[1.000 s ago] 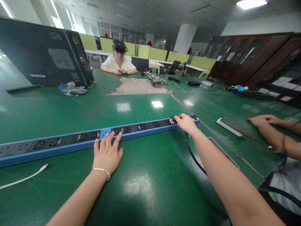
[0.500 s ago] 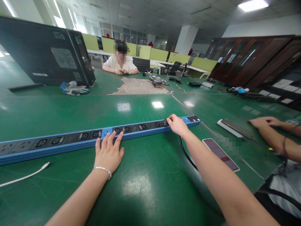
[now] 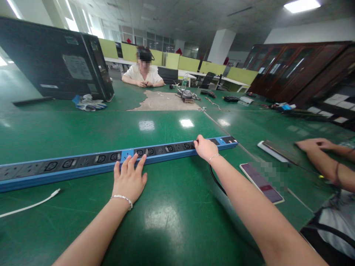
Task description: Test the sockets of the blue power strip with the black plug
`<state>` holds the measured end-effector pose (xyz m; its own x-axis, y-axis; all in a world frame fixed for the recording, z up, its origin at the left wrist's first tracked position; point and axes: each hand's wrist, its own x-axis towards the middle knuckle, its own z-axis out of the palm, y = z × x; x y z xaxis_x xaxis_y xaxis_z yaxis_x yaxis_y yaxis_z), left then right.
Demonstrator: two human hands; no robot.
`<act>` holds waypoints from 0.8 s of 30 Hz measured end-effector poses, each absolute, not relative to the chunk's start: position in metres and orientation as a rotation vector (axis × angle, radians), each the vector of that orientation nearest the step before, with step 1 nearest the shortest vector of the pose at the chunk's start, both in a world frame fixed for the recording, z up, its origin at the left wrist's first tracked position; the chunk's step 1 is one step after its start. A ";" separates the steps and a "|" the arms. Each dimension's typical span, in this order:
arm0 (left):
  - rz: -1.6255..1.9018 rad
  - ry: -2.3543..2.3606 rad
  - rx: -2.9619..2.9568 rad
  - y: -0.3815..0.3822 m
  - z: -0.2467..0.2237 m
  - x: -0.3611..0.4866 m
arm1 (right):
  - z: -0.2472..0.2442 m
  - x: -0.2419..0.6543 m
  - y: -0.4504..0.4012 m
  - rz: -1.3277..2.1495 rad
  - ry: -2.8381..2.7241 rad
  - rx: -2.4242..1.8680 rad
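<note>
long blue-and-black power strip [image 3: 104, 159] crosses the green table [image 3: 69, 140]; left hand [image 3: 129, 179], fingers spread, touches it; right hand [image 3: 205, 148], apparently pinching a black cable [image 3: 216, 180], has shifted left, uncovering a blue socket [image 3: 221, 140].

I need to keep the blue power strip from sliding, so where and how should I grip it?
Probably grip the blue power strip by its long sides, left of the left hand, coming from above and the near side: thumb on the near wall, fingers over the far edge. It lies flat, long and narrow, sockets facing up, so gripping across its width looks easiest.
</note>
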<state>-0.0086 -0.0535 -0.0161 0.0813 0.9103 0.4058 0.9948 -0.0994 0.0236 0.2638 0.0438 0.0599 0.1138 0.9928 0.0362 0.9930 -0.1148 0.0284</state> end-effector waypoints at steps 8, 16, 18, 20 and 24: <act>-0.500 -1.890 -2.096 -0.054 -0.018 -0.009 | 0.065 0.262 0.047 -0.074 -2.186 -2.342; -0.527 -1.899 -2.114 -0.054 -0.018 -0.009 | 0.059 0.263 0.044 -0.097 -2.105 -2.341; -0.525 -1.899 -2.118 -0.054 -0.017 -0.009 | 0.058 0.264 0.043 -0.077 -2.097 -2.340; -0.521 -1.901 -2.112 -0.054 -0.017 -0.009 | 0.058 0.264 0.044 -0.059 -2.087 -2.327; -0.493 -1.904 -2.087 -0.054 -0.019 -0.009 | 0.055 0.267 0.046 0.003 -2.015 -2.310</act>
